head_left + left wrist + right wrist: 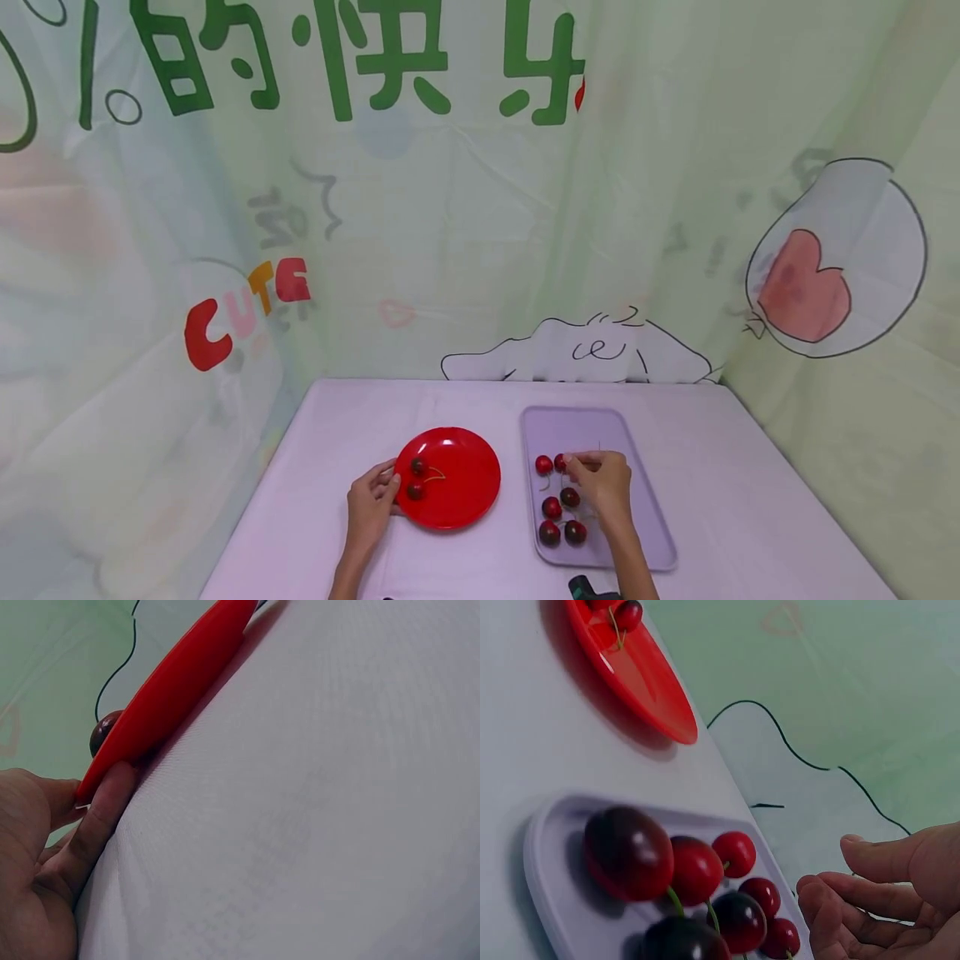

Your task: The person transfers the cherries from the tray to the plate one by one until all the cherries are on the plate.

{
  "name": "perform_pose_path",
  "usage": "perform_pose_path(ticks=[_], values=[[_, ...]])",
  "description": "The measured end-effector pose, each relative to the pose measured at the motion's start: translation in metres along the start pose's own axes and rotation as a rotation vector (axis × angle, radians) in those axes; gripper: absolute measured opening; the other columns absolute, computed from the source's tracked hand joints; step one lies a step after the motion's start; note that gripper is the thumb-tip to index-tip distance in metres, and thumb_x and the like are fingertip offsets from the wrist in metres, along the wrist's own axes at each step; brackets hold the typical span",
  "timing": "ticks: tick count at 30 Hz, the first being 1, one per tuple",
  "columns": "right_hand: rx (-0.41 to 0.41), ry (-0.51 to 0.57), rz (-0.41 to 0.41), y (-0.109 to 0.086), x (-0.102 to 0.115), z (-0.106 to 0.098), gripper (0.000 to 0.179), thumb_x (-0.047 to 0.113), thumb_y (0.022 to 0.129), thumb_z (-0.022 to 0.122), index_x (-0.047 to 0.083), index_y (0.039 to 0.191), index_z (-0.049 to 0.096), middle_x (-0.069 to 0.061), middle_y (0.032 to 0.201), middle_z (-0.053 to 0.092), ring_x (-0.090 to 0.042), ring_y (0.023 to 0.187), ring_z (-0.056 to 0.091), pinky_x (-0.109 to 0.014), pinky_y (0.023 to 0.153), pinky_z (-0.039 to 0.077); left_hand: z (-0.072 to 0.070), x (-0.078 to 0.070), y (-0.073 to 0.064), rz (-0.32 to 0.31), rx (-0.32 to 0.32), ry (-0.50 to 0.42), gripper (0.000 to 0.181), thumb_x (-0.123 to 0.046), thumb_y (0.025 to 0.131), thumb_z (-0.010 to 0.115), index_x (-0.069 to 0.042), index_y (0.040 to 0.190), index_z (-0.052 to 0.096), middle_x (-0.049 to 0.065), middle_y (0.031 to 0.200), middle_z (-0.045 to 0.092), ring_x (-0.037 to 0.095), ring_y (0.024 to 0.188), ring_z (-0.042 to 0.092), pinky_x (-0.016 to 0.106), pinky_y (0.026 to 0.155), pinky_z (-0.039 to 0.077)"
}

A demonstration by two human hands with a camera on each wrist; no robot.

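My left hand [369, 506] grips the left rim of a round red plate [465, 500], thumb at the rim and a finger beneath it in the left wrist view. Two dark cherries [416, 491] with joined stems lie on the plate's left side. To the right, a lilac tray [637, 533] bears several red and dark cherries [551, 508]. Over it, my right hand [606, 483] has its fingertips right at a red cherry [560, 463] in the far row. In the right wrist view, its thumb and fingers are apart, with nothing between them.
Plate and tray stand side by side on a pale cloth-covered table [360, 417]. A printed curtain [480, 250] hangs behind and along both sides. Near the right wrist, a dark object [581, 587] shows at the bottom edge.
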State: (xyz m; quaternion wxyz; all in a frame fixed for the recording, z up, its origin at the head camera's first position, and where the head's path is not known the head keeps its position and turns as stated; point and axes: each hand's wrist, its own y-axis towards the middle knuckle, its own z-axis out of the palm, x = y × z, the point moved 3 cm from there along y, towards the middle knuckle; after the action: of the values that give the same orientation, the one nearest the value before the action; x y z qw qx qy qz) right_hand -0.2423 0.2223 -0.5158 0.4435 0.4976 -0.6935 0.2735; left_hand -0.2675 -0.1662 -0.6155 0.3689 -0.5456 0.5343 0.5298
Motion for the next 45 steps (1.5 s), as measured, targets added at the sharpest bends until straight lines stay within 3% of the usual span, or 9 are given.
perform_pose_path(ticks=[10, 16, 20, 26, 34, 39, 45], values=[[-0.026, -0.047, 0.028, 0.006, -0.038, -0.017, 0.027, 0.013, 0.098, 0.080, -0.012, 0.109, 0.079, -0.013, 0.079, 0.080, -0.007, 0.066, 0.071, -0.018, 0.058, 0.050, -0.001, 0.007, 0.002, -0.029, 0.001, 0.011, 0.036, -0.005, 0.107, 0.069, 0.000, 0.143, 0.069, 0.025, 0.122, 0.078, 0.009, 0.075, 0.075, 0.022, 0.062, 0.064], [-0.036, -0.175, -0.021, 0.008, -0.050, -0.020, 0.018, 0.012, 0.093, 0.084, -0.004, 0.102, 0.084, -0.017, 0.089, 0.082, -0.029, 0.086, 0.076, -0.033, 0.075, 0.054, 0.001, 0.006, 0.003, -0.044, -0.001, 0.020, 0.037, -0.005, 0.107, 0.069, -0.002, 0.143, 0.069, 0.024, 0.121, 0.078, 0.009, 0.074, 0.074, 0.022, 0.061, 0.064], [-0.029, -0.202, -0.042, 0.007, -0.056, -0.019, 0.011, 0.008, 0.090, 0.086, -0.001, 0.095, 0.085, -0.018, 0.090, 0.082, -0.039, 0.094, 0.076, -0.043, 0.082, 0.056, 0.001, 0.004, 0.004, -0.045, -0.007, 0.025, 0.036, -0.004, 0.107, 0.068, -0.001, 0.142, 0.069, 0.025, 0.120, 0.078, 0.010, 0.074, 0.075, 0.023, 0.059, 0.064], [-0.038, -0.231, -0.048, 0.002, -0.065, -0.017, 0.010, 0.008, 0.082, 0.092, 0.001, 0.084, 0.085, -0.015, 0.082, 0.082, -0.038, 0.087, 0.075, -0.043, 0.076, 0.055, 0.001, 0.004, 0.003, -0.065, -0.007, 0.040, 0.037, -0.005, 0.107, 0.067, -0.002, 0.144, 0.068, 0.025, 0.122, 0.077, 0.012, 0.075, 0.075, 0.023, 0.060, 0.064], [-0.031, -0.244, 0.038, 0.000, -0.074, -0.013, 0.010, 0.009, 0.079, 0.094, 0.005, 0.082, 0.086, -0.012, 0.079, 0.082, -0.036, 0.086, 0.075, -0.049, 0.079, 0.052, 0.002, 0.001, 0.002, -0.063, 0.001, 0.043, 0.037, -0.005, 0.108, 0.067, 0.000, 0.144, 0.068, 0.025, 0.121, 0.077, 0.012, 0.073, 0.074, 0.022, 0.060, 0.064], [-0.054, -0.237, 0.024, -0.003, -0.071, -0.012, 0.008, 0.006, 0.078, 0.093, 0.006, 0.079, 0.085, -0.009, 0.074, 0.080, -0.027, 0.077, 0.072, -0.042, 0.074, 0.049, 0.002, 0.000, 0.003, -0.052, -0.004, 0.042, 0.037, -0.005, 0.107, 0.067, -0.001, 0.144, 0.068, 0.025, 0.120, 0.077, 0.012, 0.073, 0.075, 0.022, 0.060, 0.064], [-0.087, -0.240, 0.013, -0.006, -0.073, -0.009, 0.007, 0.002, 0.078, 0.092, 0.004, 0.078, 0.084, -0.011, 0.074, 0.080, -0.033, 0.078, 0.072, -0.046, 0.074, 0.050, 0.002, 0.002, 0.002, -0.055, -0.005, 0.046, 0.037, -0.004, 0.107, 0.067, -0.001, 0.144, 0.068, 0.025, 0.118, 0.077, 0.011, 0.075, 0.075, 0.022, 0.060, 0.064]])
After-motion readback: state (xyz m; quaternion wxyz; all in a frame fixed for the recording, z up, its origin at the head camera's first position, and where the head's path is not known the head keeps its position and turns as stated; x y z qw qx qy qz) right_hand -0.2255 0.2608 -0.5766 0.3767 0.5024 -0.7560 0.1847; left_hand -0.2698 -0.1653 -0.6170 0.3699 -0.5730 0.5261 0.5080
